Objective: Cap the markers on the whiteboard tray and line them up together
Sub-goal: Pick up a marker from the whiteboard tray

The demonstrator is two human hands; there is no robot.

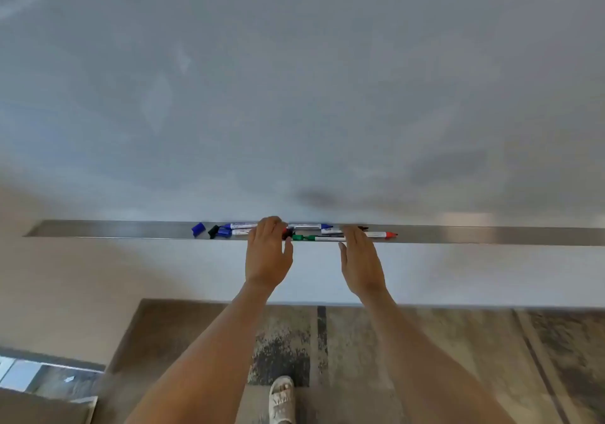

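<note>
While both hands reach in over the whiteboard tray [114, 229], nothing is clearly gripped. Left hand [266, 253]: fingers curled down over the marker cluster, tips hidden behind the knuckles, so can't tell if it has hold of anything. Right hand [360, 260]: flat, fingers straight and together, edge-on at the tray lip, holding nothing.

Markers all lie in the metal tray, scattered mid-length:
- blue marker [242, 226] left of the left hand, at the back
- second blue marker [311, 226] between the hands, at the back
- green marker [314, 238] at the front edge, between the hands
- red marker [381, 234] right of the right hand, red end pointing right
- loose blue cap [198, 228] furthest left, apart from the rest
- black cap [213, 231] just beside another blue piece

Whiteboard [294, 79] above is wiped grey with smudges. Below it, pale wall, then patterned brown-grey floor [425, 358]. One foot in a light sandal [282, 399] at the bottom.
</note>
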